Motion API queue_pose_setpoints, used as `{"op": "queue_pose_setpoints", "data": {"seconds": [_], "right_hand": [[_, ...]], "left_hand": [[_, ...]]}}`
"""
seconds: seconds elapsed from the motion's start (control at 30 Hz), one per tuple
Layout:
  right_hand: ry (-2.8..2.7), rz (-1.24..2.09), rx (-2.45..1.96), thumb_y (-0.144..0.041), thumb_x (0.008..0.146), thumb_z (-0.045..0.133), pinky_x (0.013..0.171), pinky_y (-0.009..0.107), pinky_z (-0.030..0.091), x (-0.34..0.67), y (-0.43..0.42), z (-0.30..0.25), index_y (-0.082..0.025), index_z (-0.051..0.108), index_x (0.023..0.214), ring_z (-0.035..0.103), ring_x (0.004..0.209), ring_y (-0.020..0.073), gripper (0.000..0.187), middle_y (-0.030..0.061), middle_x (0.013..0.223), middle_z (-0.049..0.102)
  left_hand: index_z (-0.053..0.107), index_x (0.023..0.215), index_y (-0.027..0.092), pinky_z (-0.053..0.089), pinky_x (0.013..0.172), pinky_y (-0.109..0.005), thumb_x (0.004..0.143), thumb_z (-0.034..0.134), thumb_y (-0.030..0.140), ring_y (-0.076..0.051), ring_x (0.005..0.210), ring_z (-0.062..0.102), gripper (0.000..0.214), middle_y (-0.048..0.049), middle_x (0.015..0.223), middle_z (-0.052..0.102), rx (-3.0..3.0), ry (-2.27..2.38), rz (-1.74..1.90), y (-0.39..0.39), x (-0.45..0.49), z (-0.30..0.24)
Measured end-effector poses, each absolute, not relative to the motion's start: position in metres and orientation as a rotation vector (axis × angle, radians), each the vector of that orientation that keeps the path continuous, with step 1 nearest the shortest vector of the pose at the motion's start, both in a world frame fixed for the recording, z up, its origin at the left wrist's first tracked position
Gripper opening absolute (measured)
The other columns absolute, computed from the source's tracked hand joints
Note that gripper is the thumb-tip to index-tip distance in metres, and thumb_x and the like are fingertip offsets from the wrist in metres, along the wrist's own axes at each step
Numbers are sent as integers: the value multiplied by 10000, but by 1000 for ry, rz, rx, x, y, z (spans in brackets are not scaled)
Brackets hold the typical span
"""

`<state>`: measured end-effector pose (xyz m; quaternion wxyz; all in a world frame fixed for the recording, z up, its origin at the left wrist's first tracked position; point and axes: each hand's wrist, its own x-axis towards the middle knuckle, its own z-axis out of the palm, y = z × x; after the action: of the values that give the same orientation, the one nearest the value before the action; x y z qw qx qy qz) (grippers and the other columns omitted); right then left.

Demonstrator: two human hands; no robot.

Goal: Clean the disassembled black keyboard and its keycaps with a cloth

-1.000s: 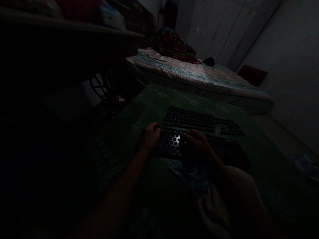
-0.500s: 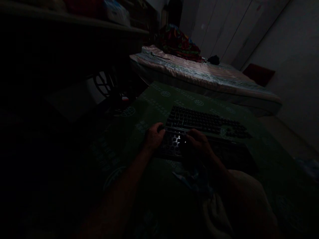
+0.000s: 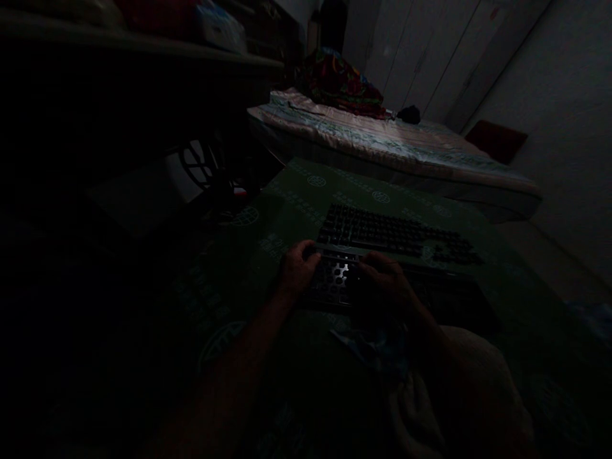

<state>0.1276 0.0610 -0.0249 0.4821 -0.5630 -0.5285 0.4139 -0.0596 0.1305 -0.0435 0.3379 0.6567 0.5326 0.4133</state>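
Note:
A black keyboard body with its keycaps off lies across the table, light glinting on its rows of key sockets. My left hand is closed round its left end, thumb along the top edge. Over the sockets, a little to the right, my right hand is bent with its fingers together. What those fingers hold, if anything, is lost in the dark. Just beyond the body, loose black keycaps are laid out in keyboard order. A bluish cloth lies below my right hand.
The table's green printed cover spreads under everything. My knee in pale cloth is at lower right. Behind stands a bed with a red patterned blanket. A dark desk with a spoked wheel beneath fills the left.
Both hands have shifted very slightly to the right and down over the keyboard body. The left hand keeps its hold; the keycaps lie as before.

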Motion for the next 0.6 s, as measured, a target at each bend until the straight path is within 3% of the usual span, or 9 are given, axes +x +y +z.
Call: {"op": "queue_pose_setpoints", "data": {"seconds": [0.6], "right_hand": [[-1422,874,-1366,-348,756,535,541,227,370,121,71,-35,-203,532,724,460,608,126,148,-28,662,508]], "left_hand": [[603,1008,167,456,899,-356,737,551,252,-211,973,587,288,-68,1039,636,1695,1371,1092,123,-54,-41]]}}
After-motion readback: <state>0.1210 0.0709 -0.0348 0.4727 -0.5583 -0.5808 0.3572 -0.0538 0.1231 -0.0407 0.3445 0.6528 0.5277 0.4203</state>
